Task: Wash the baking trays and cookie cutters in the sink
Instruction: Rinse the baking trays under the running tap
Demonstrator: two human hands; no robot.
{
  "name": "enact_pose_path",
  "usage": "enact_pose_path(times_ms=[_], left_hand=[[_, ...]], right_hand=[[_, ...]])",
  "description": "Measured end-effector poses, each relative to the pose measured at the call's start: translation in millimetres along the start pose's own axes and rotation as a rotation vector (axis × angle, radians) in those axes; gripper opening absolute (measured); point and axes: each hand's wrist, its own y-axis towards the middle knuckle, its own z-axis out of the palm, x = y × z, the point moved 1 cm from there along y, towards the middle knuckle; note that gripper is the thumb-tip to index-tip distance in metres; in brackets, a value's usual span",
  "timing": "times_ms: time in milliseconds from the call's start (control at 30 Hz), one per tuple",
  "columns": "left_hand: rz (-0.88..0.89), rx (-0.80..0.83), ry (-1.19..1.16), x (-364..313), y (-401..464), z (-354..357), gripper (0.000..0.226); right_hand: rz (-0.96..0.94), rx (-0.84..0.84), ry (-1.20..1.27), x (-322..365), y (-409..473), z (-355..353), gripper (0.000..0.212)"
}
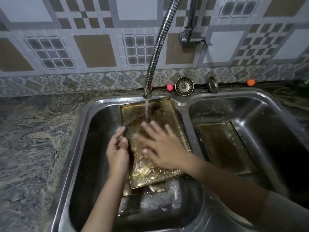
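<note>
The double stainless-steel sink is the anchor here: in its left basin a gold-coloured baking tray leans tilted, far edge up near the back rim under the running flexible faucet, near edge low over what looks like another tray beneath. A second baking tray lies in the right basin. The tray looks thin, stiff and light, and the wet metal is probably slippery (its raised rim is the sensible hold). The right hand lies flat on the tray floor, fingers spread, blurred as if rubbing. The left hand pinches the tray's left rim, thumb over the edge. No cookie cutters are visible.
</note>
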Motion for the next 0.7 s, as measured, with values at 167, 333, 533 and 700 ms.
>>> enact_pose_path(times_ms=[167,333,533,700], left_hand=[[0.014,0.069,0.034,6.3,-18.9,17.9,0.036],[-0.089,0.064,-0.003,15.1,-19.1,9.1,0.035],[-0.098,0.048,0.030,18.3,-19.8,10.4,0.033],[-0.083,0.007,0.030,19.3,-12.8,3.1,0.034]], right_hand=[[0.386,-0.043,0.140,-0.8,29.2,-6.8,0.063],[0.103,0.042,0.043,5.9,9.6,8.7,0.058],[0.174,0.094,0.123,12.2,9.6,12.5,0.059],[0.342,0.051,0.074,-17.9,12.1,14.4,0.061]])
